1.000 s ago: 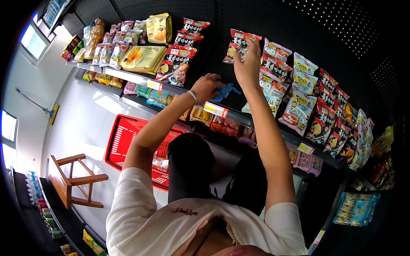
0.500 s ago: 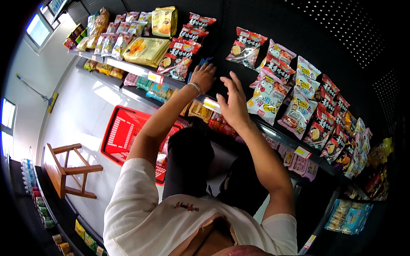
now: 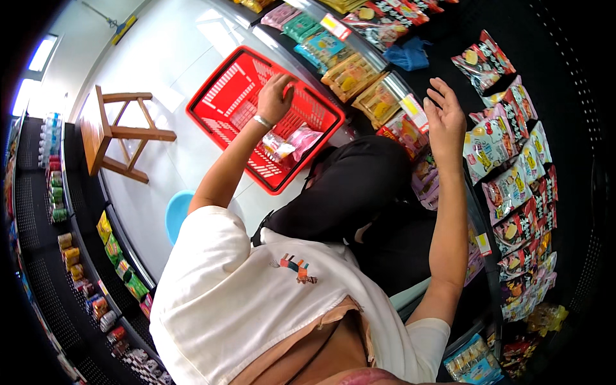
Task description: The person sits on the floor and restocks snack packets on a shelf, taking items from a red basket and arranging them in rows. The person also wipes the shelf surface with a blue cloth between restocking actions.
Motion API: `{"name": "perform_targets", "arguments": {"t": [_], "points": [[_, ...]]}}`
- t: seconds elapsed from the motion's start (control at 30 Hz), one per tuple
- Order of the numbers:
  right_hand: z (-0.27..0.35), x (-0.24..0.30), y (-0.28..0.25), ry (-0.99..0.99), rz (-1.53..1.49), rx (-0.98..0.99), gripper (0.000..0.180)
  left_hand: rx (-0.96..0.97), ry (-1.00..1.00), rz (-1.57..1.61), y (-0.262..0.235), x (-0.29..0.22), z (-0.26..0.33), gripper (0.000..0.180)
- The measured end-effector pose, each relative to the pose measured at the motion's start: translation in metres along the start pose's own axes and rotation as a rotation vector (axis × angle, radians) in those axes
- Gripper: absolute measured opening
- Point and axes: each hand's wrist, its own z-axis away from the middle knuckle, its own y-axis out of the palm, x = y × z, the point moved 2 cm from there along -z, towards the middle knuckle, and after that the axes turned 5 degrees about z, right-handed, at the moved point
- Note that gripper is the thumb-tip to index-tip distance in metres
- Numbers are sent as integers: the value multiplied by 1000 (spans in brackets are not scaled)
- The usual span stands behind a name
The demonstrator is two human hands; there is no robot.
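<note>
My left hand (image 3: 276, 100) hangs over the red shopping basket (image 3: 214, 118) on the floor, its fingers bent and the thumb apart, with nothing visible in it. Several pink and white snack packets (image 3: 303, 140) lie in the basket. My right hand (image 3: 446, 119) is raised at the shelf's front edge beside a price label (image 3: 414, 113). Its fingers are stretched out and it holds nothing. A crumpled blue cloth (image 3: 409, 55) lies on the dark shelf, near red snack bags (image 3: 378, 25) and apart from both hands.
More snack bags (image 3: 507, 186) stand in rows along the shelf on the right. Yellow biscuit packs (image 3: 353, 76) fill the lower shelf. A wooden stool (image 3: 142, 133) and a light blue round thing (image 3: 178, 215) are on the left. Stocked shelves (image 3: 70, 256) run along the far left.
My left hand has left the blue cloth on the shelf and moved over the basket. My view has turned left, bringing more of the basket into sight. The right hand stays near the shelf edge.
</note>
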Motion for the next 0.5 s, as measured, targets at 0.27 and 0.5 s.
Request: {"name": "perform_targets", "arguments": {"t": [0.27, 0.5], "points": [[-23, 85, 128, -179, -125, 249, 36, 778, -174, -407, 38, 98, 130, 75], [-13, 85, 245, 56, -350, 479, 37, 934, -185, -605, 78, 161, 173, 53]]}}
